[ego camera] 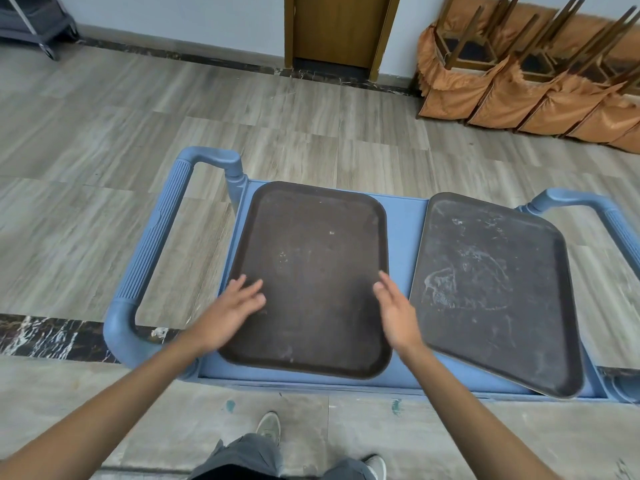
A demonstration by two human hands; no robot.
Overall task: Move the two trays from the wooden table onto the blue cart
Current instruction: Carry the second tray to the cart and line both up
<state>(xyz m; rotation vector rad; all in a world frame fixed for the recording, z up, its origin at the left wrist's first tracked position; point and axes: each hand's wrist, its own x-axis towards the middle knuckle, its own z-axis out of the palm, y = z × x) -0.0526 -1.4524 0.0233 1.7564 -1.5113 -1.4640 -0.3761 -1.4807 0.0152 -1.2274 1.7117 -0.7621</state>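
Two dark brown trays lie side by side on the top shelf of the blue cart (403,233). The left tray (313,258) lies flat. The right tray (495,289) is scuffed with white marks, turned at an angle, and its near right corner hangs past the cart's edge. My left hand (230,311) hovers over the left tray's near left edge, fingers spread, holding nothing. My right hand (396,311) is at that tray's near right edge, fingers apart and empty. The wooden table is out of view.
The cart has ribbed blue handles at its left end (156,244) and right end (620,230). Stacked chairs with orange covers (519,84) lean at the back right. A wooden door (339,29) is straight ahead, a grey cart (38,22) at the far left. My shoes show below.
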